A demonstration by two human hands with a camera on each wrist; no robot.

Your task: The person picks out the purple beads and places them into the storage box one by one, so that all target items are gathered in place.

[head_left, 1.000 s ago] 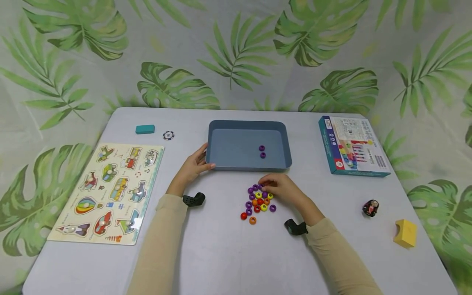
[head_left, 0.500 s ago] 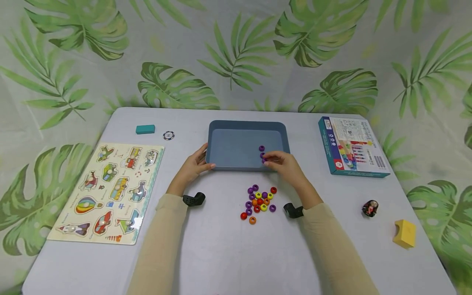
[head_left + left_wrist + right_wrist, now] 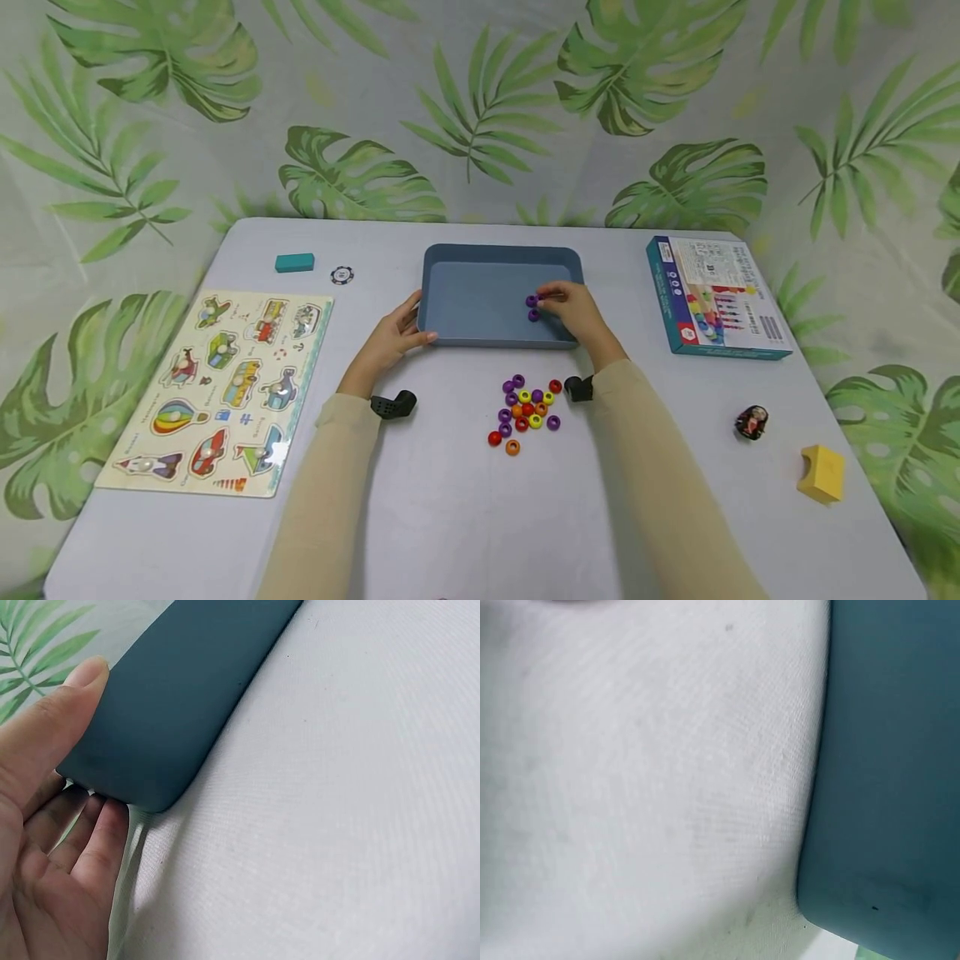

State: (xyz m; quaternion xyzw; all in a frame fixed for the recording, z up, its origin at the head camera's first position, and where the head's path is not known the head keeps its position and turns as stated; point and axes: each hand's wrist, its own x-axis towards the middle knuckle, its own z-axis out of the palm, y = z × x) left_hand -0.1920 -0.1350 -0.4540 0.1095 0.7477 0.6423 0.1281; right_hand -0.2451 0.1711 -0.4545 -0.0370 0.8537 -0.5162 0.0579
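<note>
Gripping blue tray [image 3: 474, 302], left hand [image 3: 386, 340]; pinching purple bead [image 3: 537, 298], right hand [image 3: 579, 313]

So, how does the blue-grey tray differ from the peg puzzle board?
The blue-grey tray has raised walls; the peg puzzle board is flat.
The tray is one plain colour, while the board is cream with colourful vehicle pictures.
The left hand grips the tray at its near left corner; no hand touches the board.
Both have rounded corners and sit on the white table.
</note>
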